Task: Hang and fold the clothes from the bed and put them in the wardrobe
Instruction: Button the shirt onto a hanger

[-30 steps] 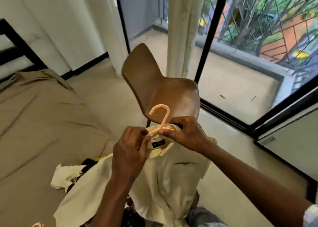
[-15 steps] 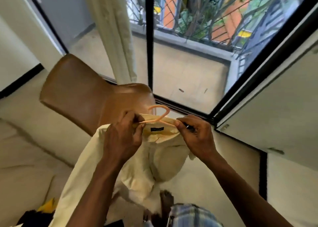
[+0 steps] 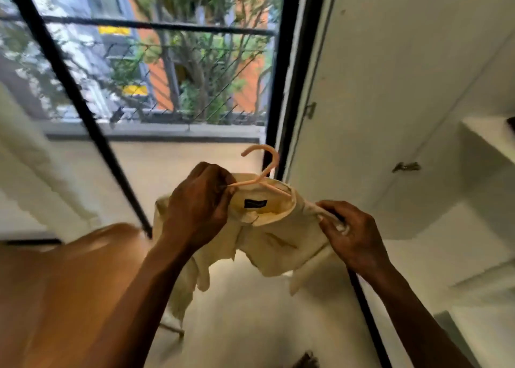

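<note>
A pale yellow shirt (image 3: 274,235) hangs on a peach plastic hanger (image 3: 264,169) held up in front of me, collar and dark label facing the camera. My left hand (image 3: 199,208) grips the shirt's left shoulder together with the hanger's left arm. My right hand (image 3: 349,234) pinches the shirt's right shoulder over the hanger's other end. The hanger's hook stands free above the collar. The white wardrobe (image 3: 418,116) fills the right side, its door open and a shelf (image 3: 490,137) visible inside.
A brown chair (image 3: 64,298) sits blurred at the lower left. Behind the shirt is a black-framed glass door (image 3: 281,75) onto a balcony, with a pale curtain (image 3: 30,156) at the left. Pale floor (image 3: 250,326) lies below.
The view has swung right, away from the bed and chair toward the wardrobe. Both hands carried the shirt on its hanger along, and my right hand slid out to the shoulder end.
</note>
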`<state>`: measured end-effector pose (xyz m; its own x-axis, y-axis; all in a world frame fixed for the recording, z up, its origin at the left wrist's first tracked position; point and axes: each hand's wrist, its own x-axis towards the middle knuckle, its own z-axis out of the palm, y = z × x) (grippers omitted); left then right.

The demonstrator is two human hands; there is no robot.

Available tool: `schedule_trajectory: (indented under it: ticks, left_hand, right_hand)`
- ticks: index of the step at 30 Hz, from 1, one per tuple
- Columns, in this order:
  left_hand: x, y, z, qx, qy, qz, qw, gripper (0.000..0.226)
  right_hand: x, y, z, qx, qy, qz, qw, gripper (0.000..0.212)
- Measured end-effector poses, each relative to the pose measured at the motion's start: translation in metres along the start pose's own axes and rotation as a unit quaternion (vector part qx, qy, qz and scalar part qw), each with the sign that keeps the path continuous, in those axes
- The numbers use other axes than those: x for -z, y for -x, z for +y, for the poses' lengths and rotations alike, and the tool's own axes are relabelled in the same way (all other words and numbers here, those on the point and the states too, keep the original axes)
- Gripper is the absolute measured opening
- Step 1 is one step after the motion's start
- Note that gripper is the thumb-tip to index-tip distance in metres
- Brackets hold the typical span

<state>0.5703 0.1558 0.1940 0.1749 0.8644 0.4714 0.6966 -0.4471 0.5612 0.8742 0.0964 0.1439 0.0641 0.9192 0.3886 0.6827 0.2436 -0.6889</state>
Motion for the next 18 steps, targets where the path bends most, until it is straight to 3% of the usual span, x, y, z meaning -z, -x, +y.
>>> schedule_trajectory:
  ticks: [5, 9, 13, 18]
  left_hand:
    - [-0.077, -0.106, 0.091, -0.086, 0.062, -0.007, 0.994, 0.011]
    - [-0.152, -0.177, 0.175, -0.144, 0.128, -0.029, 0.981, 0.012]
    - [-0.223, -0.219, 0.251, -0.179, 0.201, -0.045, 0.962, 0.014]
    - [-0.305, -0.244, 0.358, -0.297, 0.324, -0.066, 0.896, 0.039]
  right_hand:
    - [0.102, -0.031, 0.053, -0.003, 0.083, 0.082, 0.993, 0.037]
    - [0.186, -0.048, 0.093, -0.004, 0.187, 0.167, 0.968, 0.041]
    - [0.260, -0.046, 0.115, -0.023, 0.282, 0.263, 0.922, 0.037]
    - [0.353, -0.029, 0.116, -0.074, 0.378, 0.355, 0.852, 0.029]
